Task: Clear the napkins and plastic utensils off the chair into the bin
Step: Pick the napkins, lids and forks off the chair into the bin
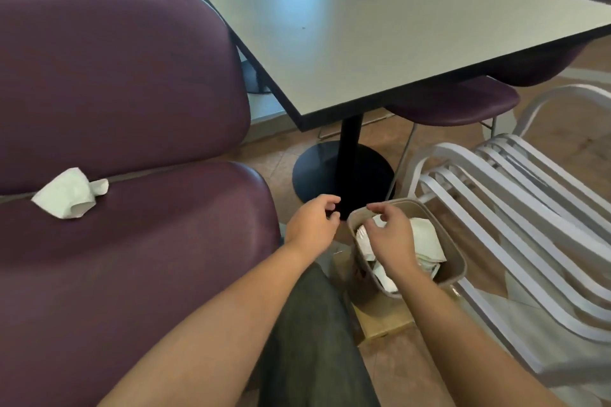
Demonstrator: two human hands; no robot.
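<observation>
Beside the smooth, faintly glossy laminate table (380, 43): purple chair (132, 258) in sheened leather-like upholstery, a crumpled paper napkin (69, 193) on it; matt plastic bin (456, 261).

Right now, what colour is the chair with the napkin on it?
Dark purple chair, seen in the head view.
</observation>
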